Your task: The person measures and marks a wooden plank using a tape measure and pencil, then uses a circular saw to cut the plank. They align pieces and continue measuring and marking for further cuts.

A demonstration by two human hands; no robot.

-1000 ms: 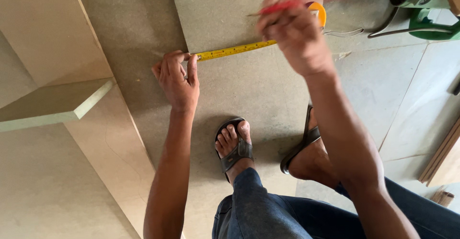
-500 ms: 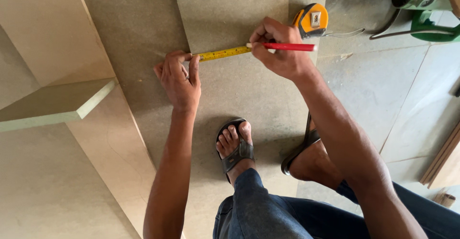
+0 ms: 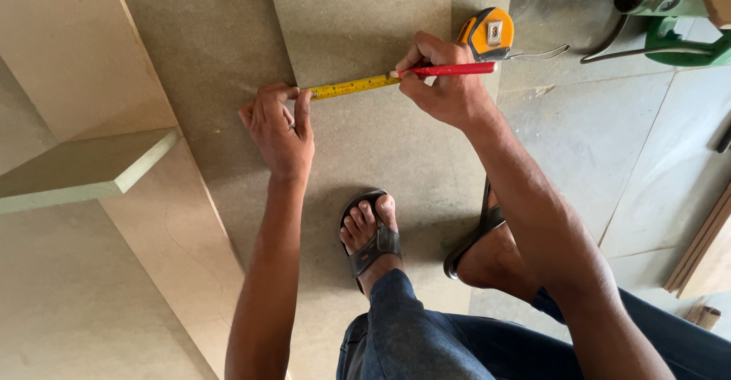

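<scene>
My left hand (image 3: 279,127) presses the end of a yellow tape measure blade (image 3: 352,87) flat against a grey-brown board (image 3: 358,14) lying on the floor. The blade runs right to an orange and grey tape measure case (image 3: 489,33). My right hand (image 3: 442,83) grips a red pencil (image 3: 449,68), its tip touching the board at the blade's edge. A larger board (image 3: 221,52) lies underneath. My left foot in a dark sandal (image 3: 369,231) stands on it.
Pale boards (image 3: 72,159) are stacked at the left, one edge jutting out. A green machine with a cable (image 3: 670,14) sits at the top right. Wooden strips (image 3: 704,247) lie at the right edge on the tiled floor (image 3: 601,144).
My right hand has come down from above the tape measure case to the blade and brought the red pencil's tip onto the board. My left hand has stayed put.
</scene>
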